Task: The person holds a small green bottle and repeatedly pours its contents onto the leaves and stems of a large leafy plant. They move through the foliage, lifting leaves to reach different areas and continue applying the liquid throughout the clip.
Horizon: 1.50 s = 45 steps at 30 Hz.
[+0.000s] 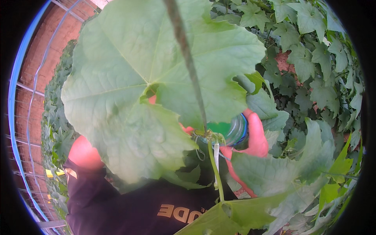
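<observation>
A very large, lobed vine leaf (pixel 117 73) fills the middle of the view and hides much of what lies behind it. My right hand (pixel 257 139) is wrapped around a round, clear-looking green container with a blue rim (pixel 232 129). Only a bit of my left hand (pixel 186 129) shows at the leaf's lower right edge, close to the container; what it holds is hidden. Beside the container, a thin green stem (pixel 216 170) meets a dark vertical string (pixel 188 53). Small buds or tendrils (pixel 216 136) cluster at that joint, with a pale slender piece hanging below.
Dense lobed foliage (pixel 311 58) rises on the right, with reddish ground between leaves. More broad leaves (pixel 279 167) overlap the right arm and lower front. On the left run a blue pipe or band (pixel 13 102), wire mesh and a leafy row (pixel 55 97). Yellow tags (pixel 54 173) hang there.
</observation>
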{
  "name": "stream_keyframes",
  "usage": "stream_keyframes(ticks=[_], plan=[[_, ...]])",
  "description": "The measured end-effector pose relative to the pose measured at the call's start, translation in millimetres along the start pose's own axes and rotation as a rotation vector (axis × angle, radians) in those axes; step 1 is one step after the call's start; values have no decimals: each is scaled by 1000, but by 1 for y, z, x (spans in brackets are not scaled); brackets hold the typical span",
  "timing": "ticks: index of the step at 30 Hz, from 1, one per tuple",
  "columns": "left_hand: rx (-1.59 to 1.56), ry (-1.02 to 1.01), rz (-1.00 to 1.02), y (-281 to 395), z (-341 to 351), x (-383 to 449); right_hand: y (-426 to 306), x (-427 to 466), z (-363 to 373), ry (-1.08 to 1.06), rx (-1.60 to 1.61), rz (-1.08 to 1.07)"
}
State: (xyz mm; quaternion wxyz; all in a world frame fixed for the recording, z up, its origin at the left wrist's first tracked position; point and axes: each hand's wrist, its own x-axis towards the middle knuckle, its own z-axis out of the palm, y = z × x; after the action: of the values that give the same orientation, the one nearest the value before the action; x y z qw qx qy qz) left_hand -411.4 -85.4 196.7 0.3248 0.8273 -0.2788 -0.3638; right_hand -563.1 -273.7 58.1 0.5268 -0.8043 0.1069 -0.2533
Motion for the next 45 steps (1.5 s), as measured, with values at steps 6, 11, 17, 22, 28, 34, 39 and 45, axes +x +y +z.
stream_keyframes(ticks=[6,11,17,22,28,34,39,45], plan=[[-15,-28,-20,0,8,0,8,5,-7,-117,-5,-59],[-50,-46,-31,0,9,-5,-23,-6,-14,-160,-55,204],[-80,-70,-45,-1,8,-7,-29,-1,-11,-129,-109,112],[-104,-94,-57,0,11,-6,-32,-4,-11,-127,-54,155],[-187,-152,-105,2,9,-1,-45,-5,-6,-72,98,309],[-242,-177,-40,-11,9,6,-48,-17,3,-24,147,365],[-163,-125,147,-35,1,6,-43,-25,16,26,213,301],[-188,-184,205,-60,-12,13,-51,-37,34,96,322,481]])
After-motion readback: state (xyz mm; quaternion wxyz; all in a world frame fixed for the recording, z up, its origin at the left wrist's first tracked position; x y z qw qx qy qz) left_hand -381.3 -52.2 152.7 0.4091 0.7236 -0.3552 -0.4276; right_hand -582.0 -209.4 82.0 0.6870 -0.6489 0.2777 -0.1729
